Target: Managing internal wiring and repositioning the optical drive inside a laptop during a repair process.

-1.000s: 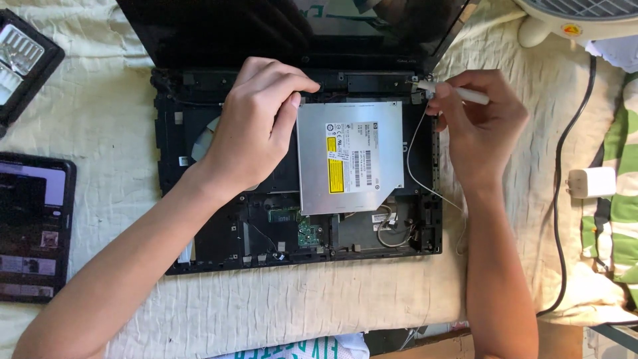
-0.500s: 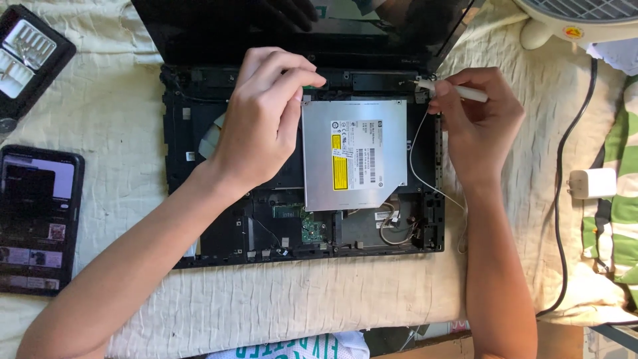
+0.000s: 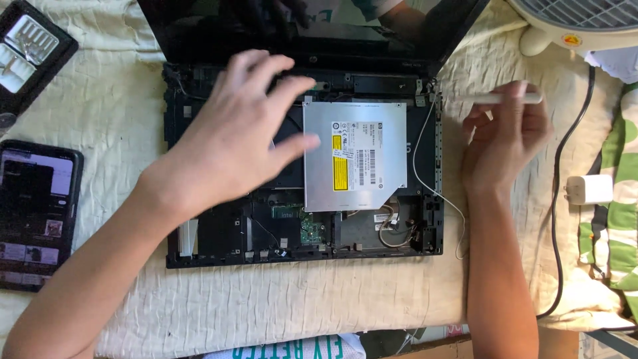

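An opened laptop base (image 3: 199, 233) is seen lying on a cream cloth (image 3: 299, 299), with its dark screen (image 3: 299, 33) tipped back at the top. A silver disc drive (image 3: 355, 154) is set in the upper right part of the base, and small green boards and thin wires can be seen below it. The left hand (image 3: 229, 136) is held over the left half of the base with its fingers (image 3: 292, 90) spread wide apart; it looks blurred, and nothing is held in it. The fingertips are close to the left edge of the drive, but whether they touch it cannot be told. The right hand (image 3: 505, 139) is held just beside the right edge of the base, over the cloth. A thin white tool (image 3: 498, 98) is pinched between its thumb and fingers and is kept level, pointing left toward the hinge corner. A thin white wire (image 3: 425, 173) is seen running down along the right side of the base. A phone (image 3: 33, 213) is laid at the left, and a black tool case (image 3: 30, 53) is placed above it. A white charger block (image 3: 588, 189) and a black cable (image 3: 565, 173) are seen at the right, near a white fan (image 3: 571, 23).
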